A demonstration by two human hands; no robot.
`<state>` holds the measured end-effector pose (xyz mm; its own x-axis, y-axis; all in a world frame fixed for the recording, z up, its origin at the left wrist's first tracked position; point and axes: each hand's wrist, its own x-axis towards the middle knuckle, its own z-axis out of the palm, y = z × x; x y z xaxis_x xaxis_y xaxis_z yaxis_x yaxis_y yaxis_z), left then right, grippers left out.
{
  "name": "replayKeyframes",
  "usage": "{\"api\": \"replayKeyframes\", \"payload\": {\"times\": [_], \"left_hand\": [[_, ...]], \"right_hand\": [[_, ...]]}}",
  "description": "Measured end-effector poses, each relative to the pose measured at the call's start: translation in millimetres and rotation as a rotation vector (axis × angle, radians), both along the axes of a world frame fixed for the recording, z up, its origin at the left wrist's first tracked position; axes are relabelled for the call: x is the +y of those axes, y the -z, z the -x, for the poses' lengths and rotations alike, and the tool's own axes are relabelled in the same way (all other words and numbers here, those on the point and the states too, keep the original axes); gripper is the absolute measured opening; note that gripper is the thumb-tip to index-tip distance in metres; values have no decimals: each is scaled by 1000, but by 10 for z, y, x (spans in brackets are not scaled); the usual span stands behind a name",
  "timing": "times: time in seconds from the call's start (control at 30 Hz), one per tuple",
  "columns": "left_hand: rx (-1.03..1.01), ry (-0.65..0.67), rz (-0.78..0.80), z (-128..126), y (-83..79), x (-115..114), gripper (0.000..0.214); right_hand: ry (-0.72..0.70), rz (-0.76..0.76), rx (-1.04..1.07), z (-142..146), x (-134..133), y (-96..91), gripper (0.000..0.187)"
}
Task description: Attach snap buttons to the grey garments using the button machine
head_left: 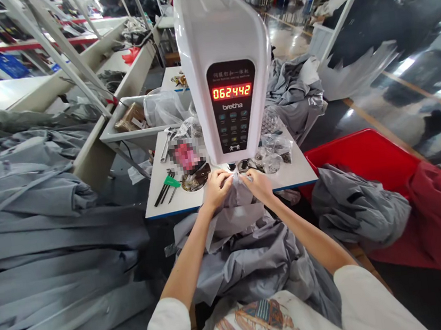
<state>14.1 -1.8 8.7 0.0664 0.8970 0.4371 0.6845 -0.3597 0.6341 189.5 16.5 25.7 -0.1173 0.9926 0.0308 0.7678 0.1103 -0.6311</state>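
A white button sewing machine [222, 20] stands straight ahead, its red display reading 062442. Below its head, both hands grip the upper edge of a grey garment [251, 252], whose folds hang down over my lap. My left hand [218, 186] pinches the cloth from the left, fingers close to the machine's working point. From the right, my right hand [258, 183] pinches the same edge, a short gap away. The exact spot under the machine head is partly hidden by my fingers and the casing.
On the white machine table [185, 201] lie dark slim tools [164, 190], a green tag [171, 181] and clear bags of small parts [271, 156]. Grey cloth piles [54, 249] fill the left. A red bin [364, 158] with garments stands right. Behind is a white tray [119, 129].
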Motion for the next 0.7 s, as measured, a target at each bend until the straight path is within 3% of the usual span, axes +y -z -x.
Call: {"api": "replayKeyframes", "payload": {"times": [0.07,0.17,0.27,0.33,0.47,0.57,0.7], "left_hand": [[1,-11,-4,1,15,2,18],[2,-13,3,-5,28,7,19],[-1,-18,12,-8,36,11,19],[-2,-23,27,-6,40,15,19],[-7,-22,42,-2,40,19,19],[-7,-20,36,1,40,21,18],[-6,-13,54,7,51,26,20]], "right_hand": [[-55,-67,0,-27,-19,-20,29],[-127,-307,49,-160,2,-100,25],[-10,-433,37,-432,124,-198,27],[22,-382,-55,-645,248,-238,26],[-163,-162,-310,-933,466,-228,20],[-233,-106,-433,-973,531,-200,21],[-202,-107,-463,-949,524,-206,22]]}}
